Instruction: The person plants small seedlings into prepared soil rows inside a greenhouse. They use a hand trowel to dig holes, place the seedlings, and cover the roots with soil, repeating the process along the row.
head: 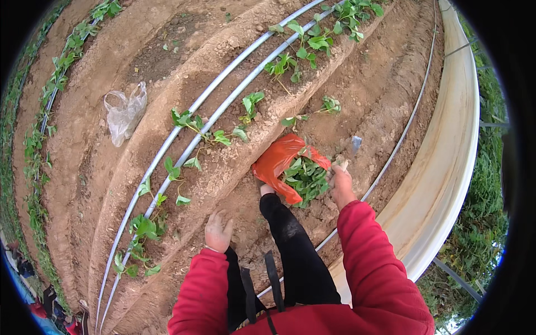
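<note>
My right hand [340, 184] is closed around the pale handle of what looks like a small hand trowel; its grey metal blade [356, 143] points away from me, above the soil. The fingers are beside the rim of an orange plastic bag [274, 161]. The bag lies with its mouth open on the furrow floor, against the ridge and near my foot. Loose green leafy seedlings [305, 178] fill its mouth and spill out. My left hand [218, 230] is empty, fingers apart, over the lower side of the ridge. Its palm is hidden.
Two grey irrigation pipes [209, 119] run along the planted ridge [234, 157] to my left. Strawberry-like plants [146, 228] grow beside them. A clear plastic bag [125, 113] lies farther left. A thin pipe [402, 138] and white plastic sheeting [454, 125] border the right. People [50, 305] appear lower left.
</note>
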Available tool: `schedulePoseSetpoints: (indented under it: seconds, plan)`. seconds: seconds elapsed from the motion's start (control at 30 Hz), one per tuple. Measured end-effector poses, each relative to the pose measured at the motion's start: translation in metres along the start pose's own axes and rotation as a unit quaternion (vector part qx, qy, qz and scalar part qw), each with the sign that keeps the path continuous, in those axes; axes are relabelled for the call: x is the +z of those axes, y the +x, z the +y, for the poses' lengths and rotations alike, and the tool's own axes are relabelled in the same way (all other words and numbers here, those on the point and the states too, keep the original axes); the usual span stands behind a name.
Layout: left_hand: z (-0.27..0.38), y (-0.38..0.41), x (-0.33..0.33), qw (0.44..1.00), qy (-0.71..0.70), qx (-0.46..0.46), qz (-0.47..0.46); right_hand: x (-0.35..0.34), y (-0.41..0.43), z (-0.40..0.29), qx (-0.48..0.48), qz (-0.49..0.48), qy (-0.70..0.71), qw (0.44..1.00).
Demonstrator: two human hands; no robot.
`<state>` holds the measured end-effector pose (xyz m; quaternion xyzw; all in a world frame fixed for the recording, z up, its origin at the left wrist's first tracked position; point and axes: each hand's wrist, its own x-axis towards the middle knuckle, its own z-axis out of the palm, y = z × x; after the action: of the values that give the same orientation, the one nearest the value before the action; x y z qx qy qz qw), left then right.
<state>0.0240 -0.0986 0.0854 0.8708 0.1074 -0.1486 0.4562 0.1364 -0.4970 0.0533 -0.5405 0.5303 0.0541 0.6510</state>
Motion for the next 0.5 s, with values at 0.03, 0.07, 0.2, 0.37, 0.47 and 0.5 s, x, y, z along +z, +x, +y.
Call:
schedulePoseSetpoints:
  seconds: [0.03, 0.07, 0.2, 0.37, 0.47, 0.5]
  plan:
    - [0.021, 0.047, 0.023, 0.996, 0.016, 0.089, -0.005, 0.001, 0.025, -0.008, 0.015, 0.018, 0.021, 0.999]
    - [0.031, 0.085, 0.052, 0.992, 0.044, 0.117, -0.024, -0.001, 0.051, -0.017, 0.027, 0.04, 0.039, 0.998]
    - [0.028, 0.198, 0.123, 0.956, 0.206, 0.196, -0.071, 0.018, 0.145, -0.018, 0.082, 0.019, 0.057, 0.995]
    - [0.013, 0.248, 0.144, 0.914, 0.276, 0.277, -0.111, 0.038, 0.231, 0.004, 0.116, 0.046, 0.053, 0.991]
    - [-0.004, 0.258, 0.154, 0.901, 0.255, 0.341, -0.079, 0.046, 0.287, 0.023, 0.106, 0.044, 0.05, 0.992]
    - [-0.006, 0.257, 0.155, 0.896, 0.258, 0.355, -0.068, 0.048, 0.303, 0.034, 0.108, 0.038, 0.044, 0.992]
